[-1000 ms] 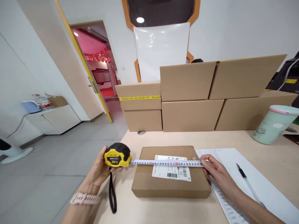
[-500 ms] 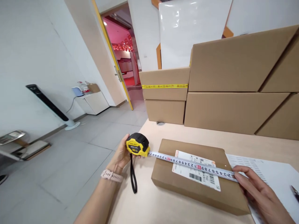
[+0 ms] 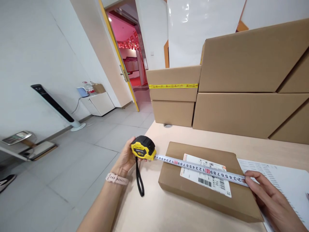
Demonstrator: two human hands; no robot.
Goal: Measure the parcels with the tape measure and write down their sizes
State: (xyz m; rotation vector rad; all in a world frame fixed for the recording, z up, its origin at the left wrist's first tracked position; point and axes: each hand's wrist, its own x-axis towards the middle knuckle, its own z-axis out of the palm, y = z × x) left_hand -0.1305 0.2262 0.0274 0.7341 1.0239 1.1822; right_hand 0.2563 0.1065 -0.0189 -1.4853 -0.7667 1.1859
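Observation:
My left hand (image 3: 126,159) is closed around a yellow and black tape measure (image 3: 143,148), with a black wrist strap (image 3: 139,178) dangling from it. The white blade (image 3: 193,166) stretches out over a flat brown cardboard box (image 3: 202,196) on the table. Between thumb and fingers, my right hand (image 3: 270,193) pinches the blade's end at the box's right edge. A white shipping label (image 3: 206,175) with barcodes is stuck on the box top, partly covered by the blade. The fingers of my left hand are mostly hidden behind the tape case.
Printed papers (image 3: 280,180) lie right of the box on the pale table (image 3: 140,216). Stacked large cartons (image 3: 241,109) line the table's back, one with yellow tape (image 3: 172,86). A tower fan (image 3: 53,104), a scale (image 3: 29,145) and a small white cabinet (image 3: 98,104) stand on the left.
The view has shifted slightly, so the scene sits a little further right. Both hands keep hold of the tape measure, and the blade still spans the box.

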